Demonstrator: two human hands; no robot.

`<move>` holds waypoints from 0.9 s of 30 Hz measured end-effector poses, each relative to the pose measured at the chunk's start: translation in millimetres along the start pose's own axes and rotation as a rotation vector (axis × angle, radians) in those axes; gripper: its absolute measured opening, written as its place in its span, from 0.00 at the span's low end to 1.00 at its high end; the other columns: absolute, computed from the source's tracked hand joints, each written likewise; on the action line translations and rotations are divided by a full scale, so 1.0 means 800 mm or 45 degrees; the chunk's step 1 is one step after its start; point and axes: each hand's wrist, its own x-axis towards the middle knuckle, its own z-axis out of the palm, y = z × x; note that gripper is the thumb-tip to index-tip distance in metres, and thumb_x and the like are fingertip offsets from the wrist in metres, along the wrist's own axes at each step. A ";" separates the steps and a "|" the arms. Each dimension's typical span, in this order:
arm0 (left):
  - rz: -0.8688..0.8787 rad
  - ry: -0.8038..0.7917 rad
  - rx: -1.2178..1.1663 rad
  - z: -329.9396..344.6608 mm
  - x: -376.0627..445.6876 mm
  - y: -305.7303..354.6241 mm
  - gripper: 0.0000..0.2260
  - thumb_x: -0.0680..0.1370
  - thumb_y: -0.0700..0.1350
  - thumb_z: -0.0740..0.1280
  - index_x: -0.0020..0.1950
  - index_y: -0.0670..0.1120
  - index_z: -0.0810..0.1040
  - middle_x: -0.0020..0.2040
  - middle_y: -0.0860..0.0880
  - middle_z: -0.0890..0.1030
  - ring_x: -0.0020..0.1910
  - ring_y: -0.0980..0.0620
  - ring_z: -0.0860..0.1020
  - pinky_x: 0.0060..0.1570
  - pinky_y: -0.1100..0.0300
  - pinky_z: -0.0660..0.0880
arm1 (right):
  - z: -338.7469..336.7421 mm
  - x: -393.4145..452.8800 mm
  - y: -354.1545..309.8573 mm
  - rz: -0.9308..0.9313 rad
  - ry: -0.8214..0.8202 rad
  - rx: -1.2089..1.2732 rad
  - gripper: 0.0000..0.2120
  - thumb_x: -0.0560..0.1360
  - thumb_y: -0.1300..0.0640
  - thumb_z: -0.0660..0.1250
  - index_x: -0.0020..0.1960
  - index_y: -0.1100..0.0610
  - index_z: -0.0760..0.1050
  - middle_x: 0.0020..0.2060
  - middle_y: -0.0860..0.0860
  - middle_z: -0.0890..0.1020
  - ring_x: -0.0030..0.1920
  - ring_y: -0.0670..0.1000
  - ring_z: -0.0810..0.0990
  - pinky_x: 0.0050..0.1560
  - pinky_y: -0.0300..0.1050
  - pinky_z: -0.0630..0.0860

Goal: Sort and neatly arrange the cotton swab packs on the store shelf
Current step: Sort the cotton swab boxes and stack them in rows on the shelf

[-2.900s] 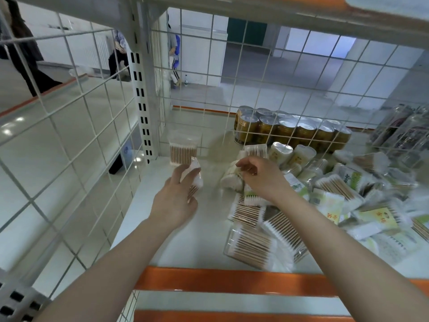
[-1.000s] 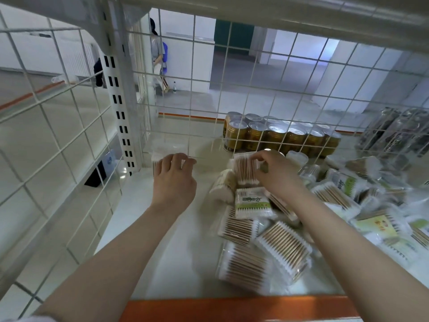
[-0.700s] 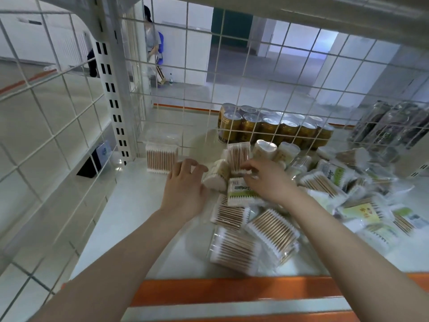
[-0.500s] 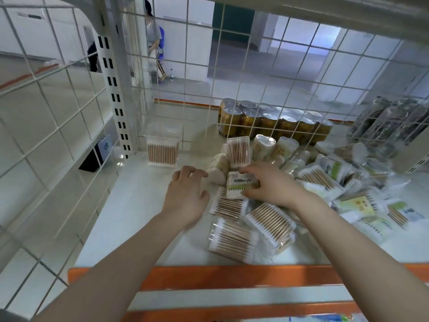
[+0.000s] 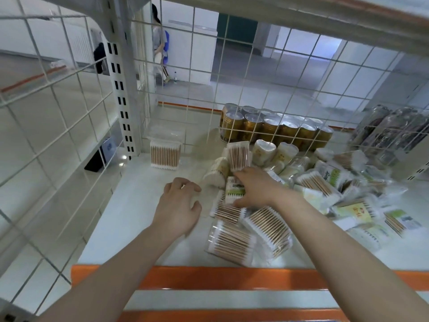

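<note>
A jumbled heap of cotton swab packs (image 5: 308, 182) covers the middle and right of the white shelf (image 5: 139, 201). One square clear pack (image 5: 165, 154) stands upright alone in the back left corner. My right hand (image 5: 253, 187) reaches into the heap's left edge, fingers and thumb curled round a white-and-green labelled pack (image 5: 235, 190). Just behind it a clear pack of wooden swabs (image 5: 239, 155) stands upright. My left hand (image 5: 180, 205) hovers over bare shelf left of the heap, fingers loosely curled, holding nothing.
A wire grid forms the back (image 5: 255, 89) and left side of the shelf. Gold cans (image 5: 267, 129) stand in rows behind the grid, bottles (image 5: 390, 133) at the far right. An orange strip (image 5: 209, 277) edges the shelf front. A person stands far behind.
My left hand set a clear pack in the back left corner, then drew back toward me empty. My right hand moved from the upright pack down onto the green-labelled pack.
</note>
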 end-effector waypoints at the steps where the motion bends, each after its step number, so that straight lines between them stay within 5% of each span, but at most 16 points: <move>1: -0.002 -0.006 -0.007 -0.001 -0.001 -0.001 0.16 0.75 0.42 0.64 0.63 0.48 0.74 0.62 0.48 0.68 0.64 0.46 0.64 0.61 0.59 0.63 | 0.000 -0.001 -0.001 -0.009 0.004 0.009 0.36 0.67 0.43 0.71 0.70 0.56 0.64 0.64 0.54 0.70 0.64 0.54 0.67 0.65 0.47 0.64; 13: -0.001 -0.008 -0.029 -0.010 -0.009 -0.003 0.16 0.76 0.43 0.64 0.63 0.48 0.73 0.62 0.48 0.69 0.63 0.47 0.65 0.60 0.61 0.62 | -0.011 -0.025 -0.024 -0.122 0.251 0.382 0.35 0.67 0.45 0.73 0.68 0.55 0.65 0.60 0.51 0.71 0.57 0.49 0.69 0.55 0.39 0.66; 20: 0.008 -0.008 -0.010 -0.014 -0.015 0.000 0.20 0.73 0.55 0.67 0.62 0.50 0.74 0.61 0.51 0.71 0.62 0.49 0.66 0.59 0.60 0.63 | -0.014 -0.019 -0.042 0.039 0.338 0.810 0.42 0.69 0.44 0.72 0.75 0.54 0.54 0.71 0.51 0.63 0.68 0.50 0.66 0.59 0.38 0.63; 24: 0.035 0.018 0.009 -0.013 -0.018 0.007 0.20 0.72 0.58 0.68 0.60 0.51 0.76 0.59 0.53 0.73 0.61 0.51 0.67 0.57 0.62 0.63 | -0.014 -0.010 -0.054 0.099 0.385 1.019 0.40 0.70 0.44 0.70 0.75 0.54 0.55 0.70 0.52 0.64 0.61 0.46 0.67 0.55 0.37 0.62; 27: 0.042 0.046 -0.010 -0.014 -0.021 0.013 0.20 0.72 0.59 0.67 0.59 0.50 0.76 0.59 0.54 0.73 0.60 0.53 0.67 0.57 0.62 0.64 | -0.011 -0.005 -0.062 0.095 0.420 1.059 0.38 0.71 0.42 0.68 0.75 0.52 0.55 0.71 0.51 0.63 0.67 0.49 0.66 0.57 0.37 0.62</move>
